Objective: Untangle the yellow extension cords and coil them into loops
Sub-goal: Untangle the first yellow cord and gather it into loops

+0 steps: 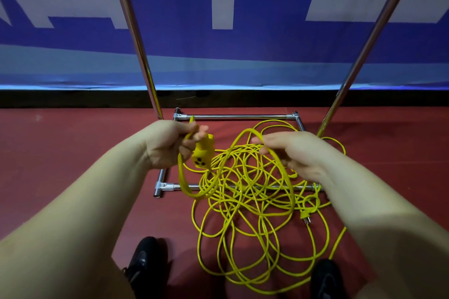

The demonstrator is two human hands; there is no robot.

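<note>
A tangle of yellow extension cord [245,204] lies on the red floor between my feet and a metal rack base. My left hand [170,145] grips the cord just behind its yellow socket end [202,154], which hangs below my fingers. From that hand one loop droops down to about [194,194]. My right hand [294,153] holds a raised strand of the cord [252,132] that arches up from the pile and runs down past my wrist. A yellow plug end [306,216] lies on the floor at the right of the pile.
A chrome rack frame [233,117] sits on the floor with two slanted poles [143,56] rising up left and right. A blue and white banner [218,31] hangs behind. My black shoes [145,257] stand at the bottom.
</note>
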